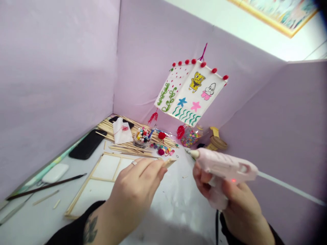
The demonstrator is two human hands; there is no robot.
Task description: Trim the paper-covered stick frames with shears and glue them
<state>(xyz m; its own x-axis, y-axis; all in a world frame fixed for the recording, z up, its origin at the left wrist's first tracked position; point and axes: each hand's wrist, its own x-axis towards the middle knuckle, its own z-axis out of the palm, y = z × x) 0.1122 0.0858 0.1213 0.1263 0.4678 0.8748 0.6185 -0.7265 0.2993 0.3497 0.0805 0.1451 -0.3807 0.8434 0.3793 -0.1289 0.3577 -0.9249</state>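
My left hand [140, 185] is closed, pinching a short light wooden stick [169, 162] whose end sticks out past the fingertips. My right hand [230, 194] is wrapped round the handle of a pale pink glue gun [224, 166], with a small red light lit on its side. The nozzle points left, a short gap away from the stick. A white glue stick [288, 186] runs out of the gun's back. Partly behind my left hand and forearm, a frame of thin wooden sticks [84, 191] lies on the table over white sheets.
A decorated paper lantern [189, 92] hangs ahead. Behind my hands are a cup of markers [142, 137], wooden sticks [130, 149], a jar of colourful beads [190, 136] and tape rolls [217, 141]. A black phone [88, 144], white case [55, 173] and dark brush [48, 186] lie left.
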